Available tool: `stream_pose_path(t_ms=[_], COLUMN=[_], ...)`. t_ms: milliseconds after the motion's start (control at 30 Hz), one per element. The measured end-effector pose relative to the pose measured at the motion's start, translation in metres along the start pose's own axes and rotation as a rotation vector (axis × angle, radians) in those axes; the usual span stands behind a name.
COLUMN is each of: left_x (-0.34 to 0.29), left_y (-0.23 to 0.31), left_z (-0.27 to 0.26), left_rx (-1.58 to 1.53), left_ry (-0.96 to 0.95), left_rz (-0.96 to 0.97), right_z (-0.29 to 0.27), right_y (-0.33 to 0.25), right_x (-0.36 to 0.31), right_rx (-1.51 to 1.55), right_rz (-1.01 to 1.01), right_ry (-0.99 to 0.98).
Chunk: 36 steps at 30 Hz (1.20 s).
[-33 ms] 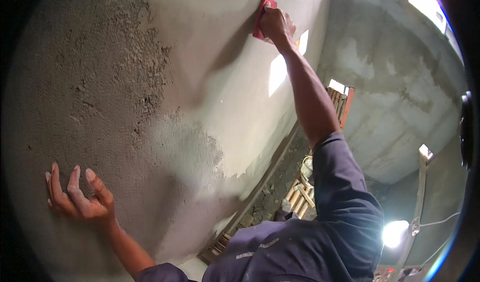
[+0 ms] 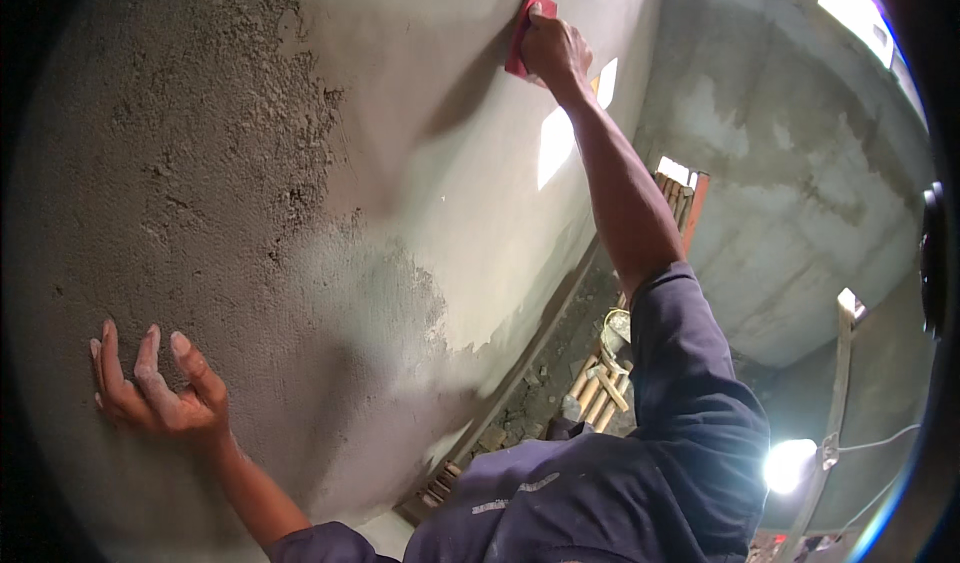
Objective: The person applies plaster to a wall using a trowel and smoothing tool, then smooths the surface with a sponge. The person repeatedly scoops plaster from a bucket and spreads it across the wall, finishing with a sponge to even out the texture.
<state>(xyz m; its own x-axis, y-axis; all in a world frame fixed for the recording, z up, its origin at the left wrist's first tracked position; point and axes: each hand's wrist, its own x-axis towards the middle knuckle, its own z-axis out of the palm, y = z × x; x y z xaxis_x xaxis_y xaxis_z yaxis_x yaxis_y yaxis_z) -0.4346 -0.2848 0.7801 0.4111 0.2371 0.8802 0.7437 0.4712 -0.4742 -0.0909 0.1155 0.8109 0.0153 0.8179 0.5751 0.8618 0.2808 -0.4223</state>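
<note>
Up at the top, my right hand [image 2: 556, 51] grips a red plastering float [image 2: 518, 38], its flat side toward the plastered wall [image 2: 470, 213]. The arm is stretched out, and a dark shadow falls on the wall beside the float. Smooth, damp-looking plaster surrounds it. Low on the left, my left hand [image 2: 170, 393] holds nothing. Its fingers are apart and slightly bent, with pale plaster dust on them. That hand is close to the wall; whether it touches cannot be made out. Above it is a rough, dark grey patch [image 2: 230, 113] of coarse plaster.
Bamboo poles [image 2: 600, 395] lie below, beside a pale round container [image 2: 616, 333]. Rubble [image 2: 515, 413] lies along the wall's foot. A second grey wall [image 2: 790, 153] stands at right. A bright lamp [image 2: 790, 465] hangs near a wooden post [image 2: 838, 393] with a cable [image 2: 880, 443].
</note>
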Motion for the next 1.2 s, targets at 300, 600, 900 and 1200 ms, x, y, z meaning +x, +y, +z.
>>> stream_pose_path(t_ms=[300, 600, 900, 1200], left_x=[0.001, 0.0, -0.002, -0.001], left_y=[-0.006, -0.007, -0.003, -0.006], left_z=[0.0, -0.001, 0.004, 0.0], left_rx=[0.032, 0.031, -0.031, -0.067], left_ry=[0.035, 0.045, 0.079, 0.073], left_rz=[-0.004, -0.019, -0.006, -0.038], right_z=[0.006, -0.002, 0.015, 0.009], right_y=[-0.043, -0.075, -0.089, -0.089], right_x=[-0.026, -0.053, -0.093, -0.075], right_rx=[-0.112, 0.038, 0.148, -0.07], right_rz=[-0.117, -0.278, -0.48, -0.464], right_ry=[0.186, 0.29, 0.501, 0.393])
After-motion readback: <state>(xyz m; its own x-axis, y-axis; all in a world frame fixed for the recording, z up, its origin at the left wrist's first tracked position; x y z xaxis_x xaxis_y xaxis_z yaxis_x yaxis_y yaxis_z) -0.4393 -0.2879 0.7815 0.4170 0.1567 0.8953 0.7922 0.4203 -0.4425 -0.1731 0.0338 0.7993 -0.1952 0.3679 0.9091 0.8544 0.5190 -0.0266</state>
